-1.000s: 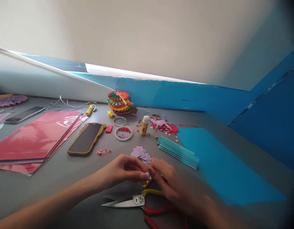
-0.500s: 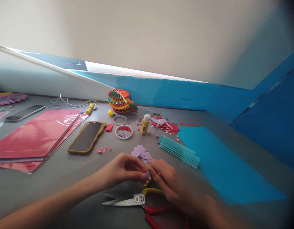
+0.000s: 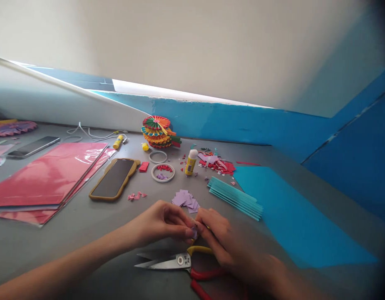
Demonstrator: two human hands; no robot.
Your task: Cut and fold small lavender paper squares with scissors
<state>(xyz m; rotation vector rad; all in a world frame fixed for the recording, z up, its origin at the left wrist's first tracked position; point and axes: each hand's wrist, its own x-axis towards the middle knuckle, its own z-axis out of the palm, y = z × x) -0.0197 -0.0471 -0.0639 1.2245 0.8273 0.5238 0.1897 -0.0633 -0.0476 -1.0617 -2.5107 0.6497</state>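
Left hand: the left hand [image 3: 167, 221] comes in from the lower left, forearm low and slanting, wrist slightly raised; thumb and fingertips pinch together on a small purple paper piece [image 3: 194, 232].
Right hand: the right hand [image 3: 217, 234] reaches in from the lower right, back of the hand uppermost, fingers curled in and bent towards the left fingertips; whether they are closed on anything, I cannot tell.
Purple piece: between the two hands, in front of the purple paper pile [image 3: 185, 201] and above the scissors [image 3: 180, 261]; fingers cover most of it, so its folds cannot be read.
Dark, thin tip: something small shows at the right fingertips, too little to identify.
Yellow bit: a patch shows below the purple piece, mostly hidden by the hands.
Scissors: lying under the hands, blades parted and pointing left; the right hand hides part of the yellow handle, and the red handle runs off the bottom edge.
Right forearm: blurred and dim towards the corner.
Pink sheets: the glossy pink sheets [image 3: 51, 175] are cut off by the left edge.
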